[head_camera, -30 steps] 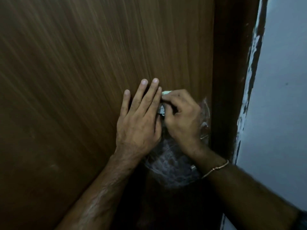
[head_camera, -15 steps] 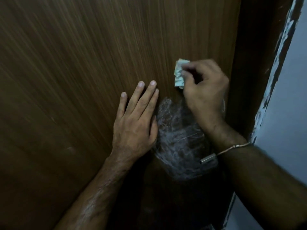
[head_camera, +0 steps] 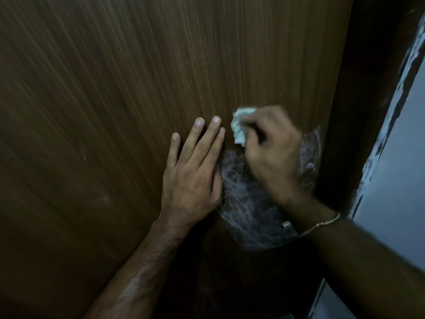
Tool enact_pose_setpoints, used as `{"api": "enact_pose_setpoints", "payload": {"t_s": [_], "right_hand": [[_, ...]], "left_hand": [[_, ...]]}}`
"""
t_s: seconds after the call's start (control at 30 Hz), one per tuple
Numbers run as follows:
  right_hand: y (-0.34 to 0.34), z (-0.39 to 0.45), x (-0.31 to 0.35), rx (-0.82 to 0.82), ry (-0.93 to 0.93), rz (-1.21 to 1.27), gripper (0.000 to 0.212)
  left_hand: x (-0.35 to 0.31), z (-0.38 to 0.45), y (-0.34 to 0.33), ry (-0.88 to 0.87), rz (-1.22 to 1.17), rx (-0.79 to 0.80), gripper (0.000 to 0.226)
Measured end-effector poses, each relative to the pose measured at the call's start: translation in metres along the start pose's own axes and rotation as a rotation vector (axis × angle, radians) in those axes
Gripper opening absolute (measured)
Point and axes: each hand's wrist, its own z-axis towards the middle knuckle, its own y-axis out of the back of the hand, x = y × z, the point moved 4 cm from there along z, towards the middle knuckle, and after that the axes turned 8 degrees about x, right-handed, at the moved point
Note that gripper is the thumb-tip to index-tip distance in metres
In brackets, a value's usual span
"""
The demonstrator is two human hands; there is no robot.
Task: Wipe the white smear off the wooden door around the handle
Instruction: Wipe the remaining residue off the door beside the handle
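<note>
The right hand [head_camera: 273,153] has its fingers curled tight in a grip round a small crumpled white cloth [head_camera: 241,127]; the cloth pokes out past the fingers and presses on the brown wooden door [head_camera: 115,111]; the hand is blurry. The right arm comes in from the lower right, and a thin gold bracelet [head_camera: 322,224] sits on the wrist; under that wrist a small end of the shiny metal handle [head_camera: 286,225] peeks out. The left hand [head_camera: 193,171] lies flat on the door with straight fingers, holding nothing; its arm comes up from the bottom. The white smear [head_camera: 243,203] is on the door between the two hands and runs down below them; a bit more shows by the door's right edge. Half a second ago the right hand and cloth were higher up the door; now they are lower, closer to the left fingertips. At the far right is a pale grey wall [head_camera: 395,180].
</note>
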Motion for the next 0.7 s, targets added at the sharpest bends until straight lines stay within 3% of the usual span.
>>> {"api": "enact_pose_setpoints", "payload": {"t_s": [0.07,0.13,0.23,0.3,0.47,0.63,0.7], "right_hand": [[-0.012,-0.027,0.006,0.141,0.08,-0.019,0.015],[-0.011,-0.026,0.002,0.172,0.07,0.003,0.014],[0.004,0.008,-0.004,-0.009,-0.002,0.056,0.013],[0.005,0.009,-0.004,-0.045,0.002,0.065,0.014],[-0.021,-0.049,0.004,0.251,0.069,-0.014,0.012],[0.0,0.008,0.002,-0.067,0.054,0.007,0.012],[-0.009,-0.001,0.003,-0.033,0.101,-0.009,0.016]], "left_hand": [[0.0,-0.001,0.0,0.0,0.0,-0.011,0.068],[0.002,-0.002,0.0,-0.003,-0.001,-0.012,0.067],[0.004,-0.002,0.001,-0.01,0.001,-0.001,0.068],[0.005,-0.003,0.001,-0.01,-0.004,-0.001,0.067],[0.008,-0.007,0.0,-0.009,-0.001,-0.015,0.062],[0.015,-0.015,-0.008,-0.01,0.044,-0.058,0.063],[0.015,-0.017,-0.01,0.015,0.061,-0.092,0.056]]}}
